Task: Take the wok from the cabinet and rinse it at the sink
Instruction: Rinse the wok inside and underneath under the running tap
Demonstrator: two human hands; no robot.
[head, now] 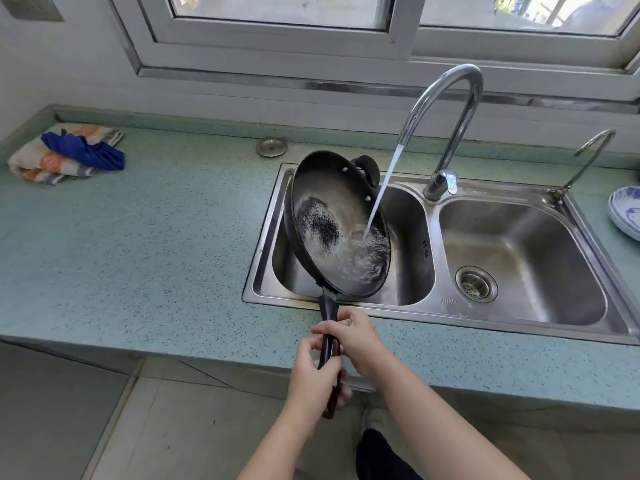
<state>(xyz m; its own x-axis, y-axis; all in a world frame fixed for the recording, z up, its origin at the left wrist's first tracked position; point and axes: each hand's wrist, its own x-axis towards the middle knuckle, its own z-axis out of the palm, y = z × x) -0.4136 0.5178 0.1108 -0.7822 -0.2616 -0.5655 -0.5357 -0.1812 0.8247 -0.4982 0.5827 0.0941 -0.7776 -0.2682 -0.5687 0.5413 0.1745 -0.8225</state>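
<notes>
A black wok (329, 202) is tilted on its side over the left basin of the steel double sink (429, 308). Its inside faces right and its small helper handle points toward the window. Water streams from the tall chrome faucet (460, 95) onto the lower inside of the wok and swirls there. The long black handle reaches back over the counter edge. My left hand (313, 379) grips the handle's rear end. My right hand (353, 336) wraps the handle just ahead of it.
A folded cloth with a blue rag (65, 152) lies at the counter's back left. A round metal sink plug (272, 147) sits behind the sink. A smaller tap (585, 157) stands at the right, and a blue-and-white dish (627, 211) is at the right edge.
</notes>
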